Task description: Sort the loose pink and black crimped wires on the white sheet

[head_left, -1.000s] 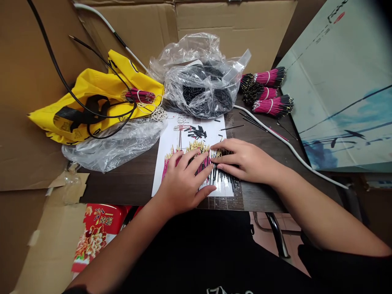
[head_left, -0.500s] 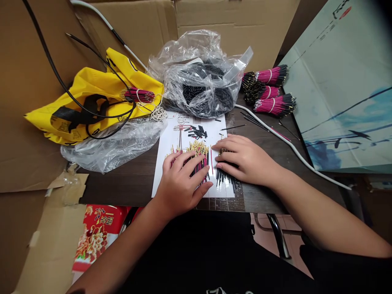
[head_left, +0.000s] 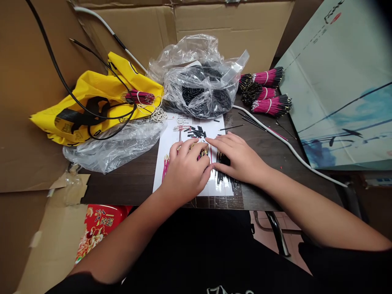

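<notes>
My left hand [head_left: 188,173] lies over a row of thin pink and black wires [head_left: 165,165] with gold tips. Its thumb and index finger are pressed close together; whatever is between them is hidden. Just right of it, my right hand [head_left: 243,159] has its index finger stretched toward the left fingertips, and its thumb tip meets the left thumb. Nothing shows in the right hand. Beneath it lies a group of black wires [head_left: 223,177] with gold tips. Both groups rest on a white printed sheet [head_left: 157,179]. Short black tubes [head_left: 196,133] are scattered above the hands.
A clear plastic bag [head_left: 220,107] of black tubes stands behind the sheet. Banded wire bundles [head_left: 271,105] lie at back right, near a white cable [head_left: 301,157]. On the left are a yellow bag [head_left: 87,83], rubber bands [head_left: 159,115] and a black cable [head_left: 52,61].
My left fingers have bent and drawn together over the wires. My right hand has moved left, its index finger and thumb now reaching my left fingertips. The view has shifted slightly.
</notes>
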Demonstrator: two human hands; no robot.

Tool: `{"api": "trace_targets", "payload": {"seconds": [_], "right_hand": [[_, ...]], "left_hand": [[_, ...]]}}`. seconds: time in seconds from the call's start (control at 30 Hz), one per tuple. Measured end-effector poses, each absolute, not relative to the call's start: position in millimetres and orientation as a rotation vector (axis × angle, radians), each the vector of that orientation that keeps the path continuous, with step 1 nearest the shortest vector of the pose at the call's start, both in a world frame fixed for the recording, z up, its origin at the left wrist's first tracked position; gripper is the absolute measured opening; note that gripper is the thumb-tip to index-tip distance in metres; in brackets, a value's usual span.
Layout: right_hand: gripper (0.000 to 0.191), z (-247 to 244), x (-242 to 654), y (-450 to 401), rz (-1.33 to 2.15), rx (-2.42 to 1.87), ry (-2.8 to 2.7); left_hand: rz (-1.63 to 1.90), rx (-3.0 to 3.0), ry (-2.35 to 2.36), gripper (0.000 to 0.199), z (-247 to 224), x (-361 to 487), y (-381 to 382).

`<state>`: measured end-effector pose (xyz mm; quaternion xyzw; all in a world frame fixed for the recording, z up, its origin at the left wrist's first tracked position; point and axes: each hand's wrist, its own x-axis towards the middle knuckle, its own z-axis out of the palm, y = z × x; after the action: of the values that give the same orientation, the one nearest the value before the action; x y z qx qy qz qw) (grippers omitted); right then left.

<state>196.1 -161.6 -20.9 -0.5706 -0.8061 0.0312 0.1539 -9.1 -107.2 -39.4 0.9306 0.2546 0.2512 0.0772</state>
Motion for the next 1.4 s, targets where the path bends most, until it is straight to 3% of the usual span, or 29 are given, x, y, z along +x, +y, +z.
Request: {"api": "trace_targets", "payload": {"seconds": [0.1, 0.3, 0.43, 0.73, 0.83, 0.93, 1.03, 1.2, 1.4], "right_hand": [[0.066, -23, 198, -160, 0.113, -1.621, -2.281], [0.07, -23, 198, -160, 0.203, -1.599, -2.174], [0.057, -21, 197, -160, 0.317, -1.51, -1.997], [0.04, -9, 200, -160, 0.966, -1.286, -1.537], [0.038, -8, 200, -161, 0.839, -1.301, -1.542], [0.032, -11, 198, -161, 0.424, -1.479, -1.758], [0.04, -17, 191, -163, 0.152, -1.678, -2.048], [0.047, -23, 182, -165, 0.062, -1.819, -2.218], [0.048, -24, 177, -164, 0.031, -1.824, -2.21]], "left_hand": [[0.682, 2.773, 0.812, 0.017, -35, -4, -100], [0.533, 2.785, 0.824, 0.031, -30, -3, -82], [0.501, 2.738, 0.779, 0.027, -25, -3, -75], [0.809, 2.454, 0.67, 0.024, -21, 13, -90], [0.925, 2.312, 0.651, 0.02, -15, 10, -91], [1.051, 2.246, 0.704, 0.019, -11, -11, -85], [1.116, 2.372, 0.985, 0.019, -22, -46, -74], [0.764, 2.499, 1.37, 0.027, -56, -89, -70], [0.841, 2.51, 1.314, 0.028, -64, -89, -83]]}}
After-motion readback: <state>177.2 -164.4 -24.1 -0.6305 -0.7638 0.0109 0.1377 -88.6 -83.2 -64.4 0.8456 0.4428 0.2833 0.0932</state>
